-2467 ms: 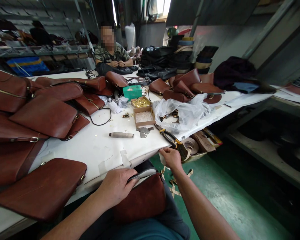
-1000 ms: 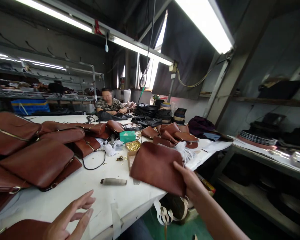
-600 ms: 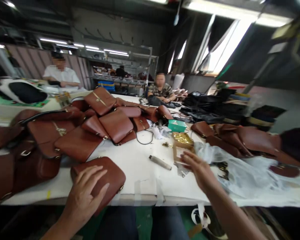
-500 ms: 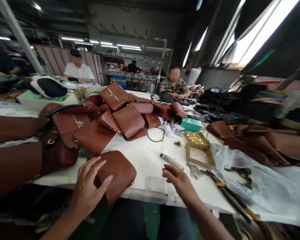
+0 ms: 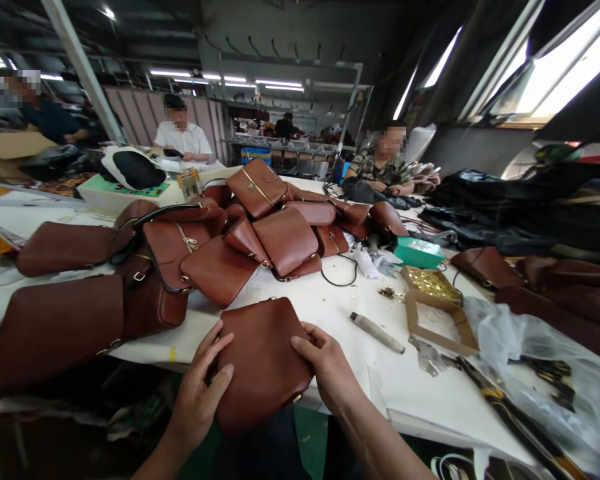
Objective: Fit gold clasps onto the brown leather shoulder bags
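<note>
A brown leather bag [image 5: 265, 357] with small brass-coloured fittings lies tilted at the front edge of the white table, between my hands. My left hand [image 5: 200, 383] is against its left side, thumb over the front face and fingers along the edge. On the other side, my right hand [image 5: 327, 363] grips the bag's right edge, thumb on top and fingers partly hidden behind. To the right of the bag lies a grey rod-like tool [image 5: 379, 332] with a dark end.
A heap of brown leather bags [image 5: 285, 240] covers the table's left and middle. At right are a cardboard box of gold-coloured fittings [image 5: 433, 283], an open cardboard box [image 5: 473, 343], a green box [image 5: 420, 253], long-handled pliers [image 5: 510, 410] and a plastic bag [image 5: 525, 340]. People sit beyond.
My right hand has come over to the bag and taken its right edge. My left hand has closed in on the left side. The bag has turned and the view has swung left.
</note>
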`<state>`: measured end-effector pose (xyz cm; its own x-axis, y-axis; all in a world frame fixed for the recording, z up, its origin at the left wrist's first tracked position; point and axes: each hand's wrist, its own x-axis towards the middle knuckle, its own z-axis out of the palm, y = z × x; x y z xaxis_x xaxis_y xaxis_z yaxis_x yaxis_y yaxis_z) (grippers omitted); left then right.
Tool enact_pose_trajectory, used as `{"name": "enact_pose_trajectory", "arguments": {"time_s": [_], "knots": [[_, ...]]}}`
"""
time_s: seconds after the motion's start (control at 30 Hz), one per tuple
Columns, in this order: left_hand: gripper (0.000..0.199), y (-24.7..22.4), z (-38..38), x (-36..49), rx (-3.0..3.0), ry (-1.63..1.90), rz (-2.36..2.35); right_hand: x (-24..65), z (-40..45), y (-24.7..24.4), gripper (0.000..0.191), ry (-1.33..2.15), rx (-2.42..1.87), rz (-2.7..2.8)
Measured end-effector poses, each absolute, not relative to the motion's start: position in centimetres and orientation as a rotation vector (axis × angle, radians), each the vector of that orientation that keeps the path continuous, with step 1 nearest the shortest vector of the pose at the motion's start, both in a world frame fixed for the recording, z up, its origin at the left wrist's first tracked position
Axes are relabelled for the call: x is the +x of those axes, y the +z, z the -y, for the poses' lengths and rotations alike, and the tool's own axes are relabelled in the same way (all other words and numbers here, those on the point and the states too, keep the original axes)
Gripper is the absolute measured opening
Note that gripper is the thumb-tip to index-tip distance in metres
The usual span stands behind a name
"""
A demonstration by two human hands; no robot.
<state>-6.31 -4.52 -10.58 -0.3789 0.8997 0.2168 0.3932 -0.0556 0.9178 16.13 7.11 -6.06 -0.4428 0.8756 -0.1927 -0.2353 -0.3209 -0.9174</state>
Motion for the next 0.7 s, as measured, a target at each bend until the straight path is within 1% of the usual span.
{"name": "enact_pose_trajectory", "arguments": {"time_s": [0.07,0.13,0.2,0.23,0.27,0.3,0.33,0.4,0.43,0.47,0.53,0.57,0.7], "knots": [[0.059,-10.1,4.0,-6.5,1.375,1.361,-1.533,15.9,-5.9,-3.2,0.048,1.732,-0.919,1.106],[0.087,-9.5,3.2,-6.1,1.443,1.244,-1.339,15.4,-4.6,-1.1,0.05,1.567,-0.937,1.189],[0.115,-8.9,2.3,-4.9,1.534,1.139,-1.257,14.7,-3.3,-0.4,0.048,1.438,-0.927,1.289],[0.123,-8.7,2.0,-4.1,1.559,1.093,-1.252,14.2,-2.8,-0.6,0.045,1.39,-0.916,1.332],[0.125,-8.5,1.7,-3.2,1.559,1.054,-1.267,13.9,-2.4,-1.1,0.042,1.348,-0.912,1.366],[0.12,-8.4,1.5,-2.3,1.537,1.018,-1.29,13.5,-2.2,-1.7,0.039,1.318,-0.916,1.385],[0.108,-8.4,1.4,-1.5,1.499,0.98,-1.308,13.4,-2.1,-2.3,0.037,1.31,-0.924,1.382],[0.073,-8.5,1.2,-0.3,1.403,0.938,-1.324,13.5,-2.5,-3.2,0.037,1.376,-0.923,1.319],[0.06,-8.6,1.0,0.0,1.355,0.941,-1.335,13.9,-2.9,-3.4,0.037,1.44,-0.911,1.279],[0.052,-8.6,0.9,0.0,1.314,0.96,-1.354,14.4,-3.4,-3.4,0.037,1.502,-0.896,1.248],[0.051,-8.6,0.3,-0.6,1.271,1.028,-1.447,16.4,-4.5,-3.2,0.036,1.519,-0.897,1.268],[0.053,-8.6,-0.1,-1.2,1.271,1.061,-1.516,17.8,-5.2,-3.2,0.034,1.456,-0.928,1.318],[0.055,-8.7,-2.1,-4.0,1.375,1.062,-1.619,26.0,-7.8,-4.7,0.022,1.0,-1.246,1.516]]}}
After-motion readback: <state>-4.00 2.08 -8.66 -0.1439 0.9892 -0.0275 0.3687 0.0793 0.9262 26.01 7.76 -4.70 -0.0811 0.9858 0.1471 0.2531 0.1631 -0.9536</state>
